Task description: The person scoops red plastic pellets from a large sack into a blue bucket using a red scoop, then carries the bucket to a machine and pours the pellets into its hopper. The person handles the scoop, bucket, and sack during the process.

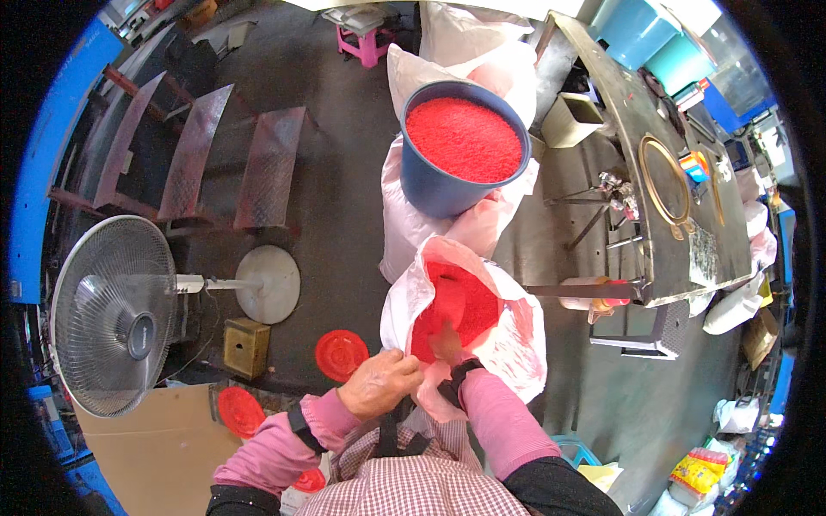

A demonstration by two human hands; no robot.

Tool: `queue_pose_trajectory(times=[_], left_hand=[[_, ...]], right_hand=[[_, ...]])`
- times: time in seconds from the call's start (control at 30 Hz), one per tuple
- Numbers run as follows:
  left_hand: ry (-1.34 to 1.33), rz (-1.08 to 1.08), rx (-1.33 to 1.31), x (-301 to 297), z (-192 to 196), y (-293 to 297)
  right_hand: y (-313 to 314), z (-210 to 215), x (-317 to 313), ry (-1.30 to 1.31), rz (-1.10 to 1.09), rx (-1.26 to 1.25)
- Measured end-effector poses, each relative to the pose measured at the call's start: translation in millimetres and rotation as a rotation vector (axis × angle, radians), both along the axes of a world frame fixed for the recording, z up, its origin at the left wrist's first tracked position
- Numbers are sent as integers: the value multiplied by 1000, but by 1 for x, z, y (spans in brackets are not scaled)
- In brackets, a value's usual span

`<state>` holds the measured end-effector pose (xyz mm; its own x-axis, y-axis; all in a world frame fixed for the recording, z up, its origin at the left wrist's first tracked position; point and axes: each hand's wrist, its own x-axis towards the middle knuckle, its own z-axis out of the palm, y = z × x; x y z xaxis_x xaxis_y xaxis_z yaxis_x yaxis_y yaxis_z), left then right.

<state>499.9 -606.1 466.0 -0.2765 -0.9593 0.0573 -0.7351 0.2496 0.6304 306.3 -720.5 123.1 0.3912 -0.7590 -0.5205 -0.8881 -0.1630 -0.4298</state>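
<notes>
My left hand pinches the bag; red granules lie just beyond my nearer right hand, whose grip I can't tell.

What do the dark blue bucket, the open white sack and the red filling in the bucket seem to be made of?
Dark blue bucket: probably plastic, smooth with a slight sheen and a rounded rim.
Open white sack: perhaps thin plastic; its mouth creases and folds softly, but any weave is too fine to tell.
Red filling: loose, fine grains, matte; possibly plastic, but looks cannot settle it.
</notes>
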Motion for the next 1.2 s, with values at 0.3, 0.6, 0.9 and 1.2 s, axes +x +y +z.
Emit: queue_pose_trajectory(times=[0.3,0.6,0.9,1.2], left_hand=[[-111,21,0,5,5,-4],[-122,8,38,3,8,-9],[-150,45,6,6,4,-8],[-143,27,16,13,3,0]], right_hand=[[-11,133,-19,-671,-449,1214],[-22,179,-78,-674,-385,1140],[-25,239,-122,-703,-312,1086],[-17,329,-158,-752,-444,1179]])
